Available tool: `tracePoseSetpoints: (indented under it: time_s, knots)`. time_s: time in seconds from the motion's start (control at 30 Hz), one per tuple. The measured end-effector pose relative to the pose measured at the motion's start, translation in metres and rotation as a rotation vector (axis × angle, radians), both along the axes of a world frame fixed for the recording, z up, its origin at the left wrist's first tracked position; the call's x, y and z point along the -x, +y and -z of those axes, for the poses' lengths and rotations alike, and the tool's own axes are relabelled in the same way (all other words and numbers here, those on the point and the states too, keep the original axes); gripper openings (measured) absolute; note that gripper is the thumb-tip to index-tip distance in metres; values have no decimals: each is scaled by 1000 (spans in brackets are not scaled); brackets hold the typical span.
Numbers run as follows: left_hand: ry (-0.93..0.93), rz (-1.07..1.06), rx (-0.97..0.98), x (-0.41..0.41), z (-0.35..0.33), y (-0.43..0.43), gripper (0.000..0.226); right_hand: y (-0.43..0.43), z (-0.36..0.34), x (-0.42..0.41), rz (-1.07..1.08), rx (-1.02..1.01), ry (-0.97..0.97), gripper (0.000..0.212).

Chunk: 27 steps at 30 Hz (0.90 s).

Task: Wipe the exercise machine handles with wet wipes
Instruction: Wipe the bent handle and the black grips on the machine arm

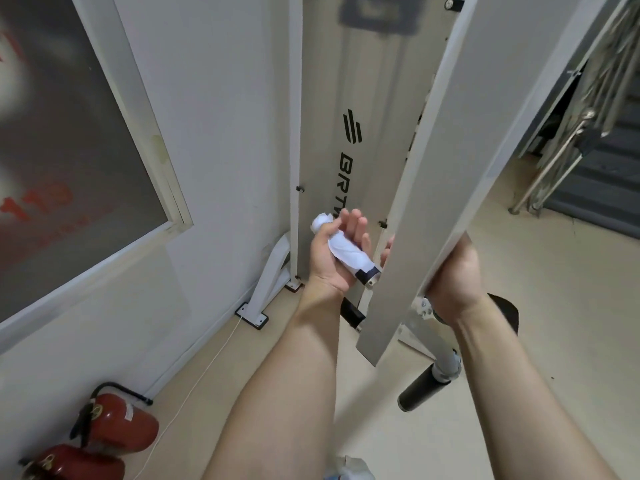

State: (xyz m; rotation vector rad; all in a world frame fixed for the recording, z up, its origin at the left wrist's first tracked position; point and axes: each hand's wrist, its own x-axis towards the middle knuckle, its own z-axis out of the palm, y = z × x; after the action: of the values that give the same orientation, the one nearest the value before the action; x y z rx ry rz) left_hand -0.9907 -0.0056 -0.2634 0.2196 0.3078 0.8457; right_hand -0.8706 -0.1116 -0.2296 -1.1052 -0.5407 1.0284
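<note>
A white wet wipe (341, 249) is wrapped around a black machine handle (367, 276), whose metal end sticks out at the lower right. My left hand (330, 258) cups the wipe and handle from below, fingers partly spread. My right hand (453, 278) grips the lower edge of a slanted grey machine arm (460, 161), which hides its fingers. A second black foam handle (420, 389) hangs lower down, near the floor.
The grey machine column (332, 116) stands against the white wall. Its white base bracket (266, 282) is bolted to the floor. Two red fire extinguishers (117, 427) lie at the bottom left. A metal rack (571, 133) stands at right. A wipes pack (349, 467) is at the bottom edge.
</note>
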Motion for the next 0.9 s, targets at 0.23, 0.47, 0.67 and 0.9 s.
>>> tracePoseSetpoints:
  time_s: [0.23,0.47,0.67,0.9]
  knots:
    - [322,20,148,-6,-10,1,39,0,-2,18,191,-52,-63,66]
    - [406,-3,139,-1,-2,-1,40,-6,2,25,155,-62,-86,57]
    - [-167,113,35,4,24,-17,37,-8,0,26,170,-42,-50,65]
    - [732,19,-20,-14,3,-45,39,-13,-3,21,189,-26,-45,50]
